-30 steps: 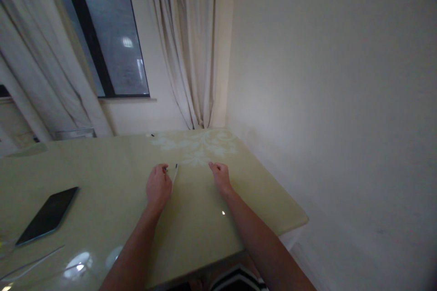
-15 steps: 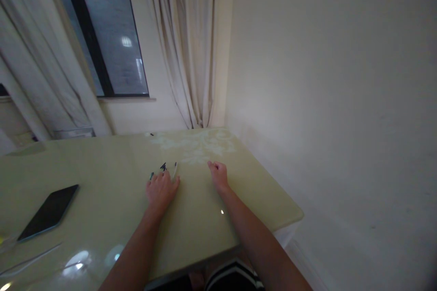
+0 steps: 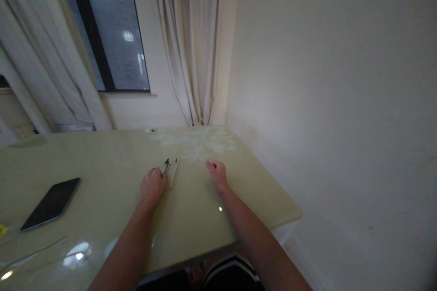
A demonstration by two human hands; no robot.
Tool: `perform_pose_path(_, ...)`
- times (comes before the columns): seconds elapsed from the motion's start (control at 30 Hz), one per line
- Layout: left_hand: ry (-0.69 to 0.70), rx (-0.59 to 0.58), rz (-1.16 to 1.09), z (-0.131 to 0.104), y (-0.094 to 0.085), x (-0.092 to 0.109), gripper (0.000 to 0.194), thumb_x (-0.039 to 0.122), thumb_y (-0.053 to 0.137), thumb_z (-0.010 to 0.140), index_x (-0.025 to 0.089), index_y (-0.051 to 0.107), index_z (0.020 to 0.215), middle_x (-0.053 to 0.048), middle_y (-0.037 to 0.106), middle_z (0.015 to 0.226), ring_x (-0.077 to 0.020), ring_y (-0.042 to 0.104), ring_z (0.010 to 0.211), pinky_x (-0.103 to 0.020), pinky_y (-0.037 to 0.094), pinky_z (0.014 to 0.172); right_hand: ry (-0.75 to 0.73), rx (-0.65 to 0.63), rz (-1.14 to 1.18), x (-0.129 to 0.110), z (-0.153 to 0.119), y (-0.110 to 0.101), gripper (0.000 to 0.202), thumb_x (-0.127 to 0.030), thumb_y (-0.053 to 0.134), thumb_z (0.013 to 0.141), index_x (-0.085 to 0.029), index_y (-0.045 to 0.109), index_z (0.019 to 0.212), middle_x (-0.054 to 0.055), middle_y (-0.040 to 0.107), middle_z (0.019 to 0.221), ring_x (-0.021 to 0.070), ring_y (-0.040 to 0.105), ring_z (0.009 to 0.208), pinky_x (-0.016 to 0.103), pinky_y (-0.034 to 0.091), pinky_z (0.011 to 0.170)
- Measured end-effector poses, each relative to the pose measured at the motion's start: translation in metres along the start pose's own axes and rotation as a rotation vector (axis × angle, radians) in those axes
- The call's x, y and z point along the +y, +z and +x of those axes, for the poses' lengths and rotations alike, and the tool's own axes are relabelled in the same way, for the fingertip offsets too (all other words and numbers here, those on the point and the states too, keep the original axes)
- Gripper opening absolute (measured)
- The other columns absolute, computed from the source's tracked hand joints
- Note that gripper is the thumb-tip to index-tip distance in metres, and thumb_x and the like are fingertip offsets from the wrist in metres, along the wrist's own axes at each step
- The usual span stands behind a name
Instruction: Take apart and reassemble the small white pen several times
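My left hand [image 3: 153, 186] is closed near the middle of the glossy pale green table [image 3: 194, 218], with a small dark item [image 3: 166, 163] sticking out past its fingertips. What that item is cannot be made out. Just right of this hand lies a thin white stick-like object [image 3: 174, 173] with a dark tip. My right hand [image 3: 217, 174] rests in a loose fist over the table farther right; anything inside it is hidden.
A dark tablet [image 3: 51, 203] lies at the left, with a thin cable [image 3: 37, 252] nearer me. Small bits [image 3: 152, 130] sit by the far edge. Curtains [image 3: 194, 45] hang behind, and a wall [image 3: 324, 100] borders the table's right side.
My left hand has moved slightly left and its spread fingers have closed by the dark item, leaving the white stick fully in view. My right hand has hardly moved.
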State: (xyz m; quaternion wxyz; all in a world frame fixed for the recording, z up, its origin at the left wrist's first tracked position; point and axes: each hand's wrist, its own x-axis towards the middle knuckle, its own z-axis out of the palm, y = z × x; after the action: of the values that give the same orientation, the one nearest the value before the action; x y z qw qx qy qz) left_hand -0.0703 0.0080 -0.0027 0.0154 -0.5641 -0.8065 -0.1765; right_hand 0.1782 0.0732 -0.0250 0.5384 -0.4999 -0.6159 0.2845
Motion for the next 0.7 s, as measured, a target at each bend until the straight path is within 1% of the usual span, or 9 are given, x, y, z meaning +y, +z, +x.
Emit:
perform_pose_path(0.1, 0.081, 0.076, -0.104, 0.0, -0.004, 0.012, 0.033, 0.037, 0.045, 0.1, 0.015, 0.068, 0.097, -0.017, 0.074, 0.103, -0.0284, 0.069, 0.094, -0.036, 0.05, 0.079, -0.029, -0.034, 0.0, -0.006, -0.004, 0.001, 0.046, -0.054, 0.055, 0.085, -0.024, 0.034, 0.056, -0.005, 0.031, 0.056, 0.0129, 0.032, 0.057, 0.028, 0.024, 0.057)
perform_pose_path(0.17, 0.191, 0.166, -0.32, -0.007, -0.003, 0.029, 0.036, 0.042, 0.043, 0.101, 0.016, 0.068, 0.099, -0.013, 0.074, 0.098, -0.0239, 0.068, 0.087, -0.033, 0.05, 0.079, -0.071, -0.113, 0.048, -0.013, -0.007, 0.003, 0.048, -0.061, 0.048, 0.091, -0.022, 0.047, 0.062, -0.004, 0.037, 0.06, 0.0139, 0.037, 0.061, 0.027, 0.029, 0.059)
perform_pose_path(0.23, 0.311, 0.195, -0.553, -0.02, 0.002, 0.05, 0.037, 0.046, 0.045, 0.1, 0.017, 0.068, 0.101, -0.009, 0.074, 0.092, -0.0209, 0.066, 0.08, -0.031, 0.051, 0.077, -0.11, -0.214, 0.156, -0.021, -0.011, 0.006, 0.056, -0.068, 0.039, 0.095, -0.02, 0.06, 0.076, -0.001, 0.048, 0.068, 0.0149, 0.044, 0.065, 0.026, 0.035, 0.063)
perform_pose_path(0.3, 0.438, 0.111, -0.669, -0.035, 0.009, 0.071, 0.034, 0.046, 0.05, 0.098, 0.02, 0.07, 0.1, -0.008, 0.074, 0.091, -0.0197, 0.066, 0.077, -0.031, 0.052, 0.076, -0.126, -0.264, 0.283, -0.028, -0.014, 0.009, 0.062, -0.074, 0.036, 0.096, -0.019, 0.065, 0.088, 0.003, 0.058, 0.08, 0.016, 0.051, 0.073, 0.027, 0.042, 0.068)
perform_pose_path(0.37, 0.518, -0.009, -0.736, -0.047, 0.016, 0.083, 0.029, 0.043, 0.054, 0.096, 0.021, 0.073, 0.098, -0.007, 0.075, 0.091, -0.0191, 0.067, 0.079, -0.03, 0.053, 0.077, -0.116, -0.257, 0.377, -0.034, -0.015, 0.01, 0.062, -0.076, 0.041, 0.094, -0.019, 0.065, 0.088, 0.006, 0.063, 0.088, 0.0171, 0.055, 0.08, 0.027, 0.045, 0.072)
perform_pose_path(0.43, 0.52, -0.093, -0.8, -0.049, 0.019, 0.085, 0.028, 0.043, 0.056, 0.094, 0.022, 0.075, 0.092, -0.006, 0.077, 0.089, -0.0194, 0.069, 0.08, -0.031, 0.053, 0.079, -0.092, -0.248, 0.442, -0.037, -0.014, 0.009, 0.057, -0.074, 0.048, 0.093, -0.019, 0.062, 0.085, 0.005, 0.063, 0.085, 0.0169, 0.056, 0.079, 0.027, 0.046, 0.07)
perform_pose_path(0.53, 0.428, -0.09, -0.854, -0.038, 0.015, 0.074, 0.039, 0.051, 0.054, 0.094, 0.019, 0.074, 0.083, -0.007, 0.075, 0.081, -0.0209, 0.069, 0.078, -0.032, 0.054, 0.077, -0.002, -0.32, 0.532, -0.038, -0.01, -0.001, 0.05, -0.07, 0.057, 0.09, -0.021, 0.054, 0.083, -0.004, 0.05, 0.066, 0.0118, 0.044, 0.057, 0.022, 0.035, 0.052)
perform_pose_path(0.63, 0.356, -0.058, -0.93, -0.024, 0.005, 0.062, 0.048, 0.057, 0.058, 0.089, 0.017, 0.074, 0.109, -0.01, 0.076, 0.097, -0.0208, 0.069, 0.083, -0.033, 0.056, 0.077, 0.173, -0.592, 0.59, -0.041, -0.007, -0.017, 0.042, -0.062, 0.064, 0.088, -0.023, 0.05, 0.086, -0.011, 0.035, 0.059, 0.0078, 0.024, 0.046, 0.02, 0.017, 0.043)
perform_pose_path(0.7, 0.361, -0.13, -1.037, -0.02, -0.002, 0.058, 0.062, 0.056, 0.066, 0.083, 0.018, 0.065, 0.133, -0.012, 0.073, 0.12, -0.0207, 0.069, 0.091, -0.034, 0.057, 0.081, 0.29, -0.8, 0.59, -0.043, -0.008, -0.027, 0.037, -0.057, 0.06, 0.091, -0.022, 0.051, 0.084, -0.01, 0.035, 0.059, 0.007, 0.02, 0.044, 0.021, 0.012, 0.043)
